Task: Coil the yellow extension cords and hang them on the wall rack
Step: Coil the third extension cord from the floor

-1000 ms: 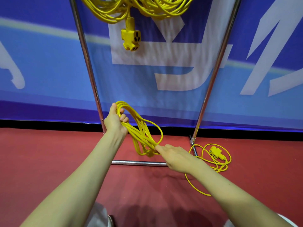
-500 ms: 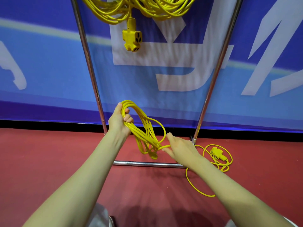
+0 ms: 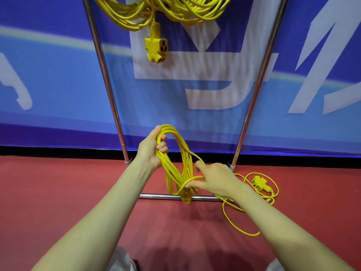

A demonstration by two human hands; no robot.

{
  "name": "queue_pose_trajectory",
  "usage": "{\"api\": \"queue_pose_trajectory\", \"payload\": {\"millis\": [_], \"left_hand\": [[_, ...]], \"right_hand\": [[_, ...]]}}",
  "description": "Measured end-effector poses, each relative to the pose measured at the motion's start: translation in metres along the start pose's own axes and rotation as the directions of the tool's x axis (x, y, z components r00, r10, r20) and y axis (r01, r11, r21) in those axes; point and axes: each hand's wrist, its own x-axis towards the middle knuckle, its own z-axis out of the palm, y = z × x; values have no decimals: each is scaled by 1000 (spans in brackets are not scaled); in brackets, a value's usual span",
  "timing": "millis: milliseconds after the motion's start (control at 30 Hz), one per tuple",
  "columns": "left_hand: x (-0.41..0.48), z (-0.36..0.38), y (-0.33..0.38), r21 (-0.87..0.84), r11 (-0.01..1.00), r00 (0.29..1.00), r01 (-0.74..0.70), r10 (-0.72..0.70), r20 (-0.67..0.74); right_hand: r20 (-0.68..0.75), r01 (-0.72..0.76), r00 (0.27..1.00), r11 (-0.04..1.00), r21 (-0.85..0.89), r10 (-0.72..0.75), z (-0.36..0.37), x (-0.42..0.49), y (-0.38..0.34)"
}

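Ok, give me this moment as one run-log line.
left hand: grips coil top | right hand: pinches loose strand at coil bottom | socket end: on floor | hung cords: on rack

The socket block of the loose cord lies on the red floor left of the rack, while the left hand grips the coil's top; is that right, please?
Not quite: the head view shows the socket block on the red floor right of the rack, beside its right pole. The left hand does grip the coil's top.
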Motion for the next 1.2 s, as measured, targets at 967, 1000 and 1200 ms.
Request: {"api": "queue_pose_trajectory", "payload": {"millis": [967,1000,1200], "left_hand": [[-26,21,-56,525,838,979,-150,54,195],[-27,22,-57,528,836,980,-151,56,191],[-29,21,-56,564,813,987,-147,82,139]], "right_hand": [[-116,88,992,898,432,-41,-49,7,-4],[-96,28,995,950,311,2,-49,7,-6],[48,-178,983,846,503,178,-45,9,-2]]}}
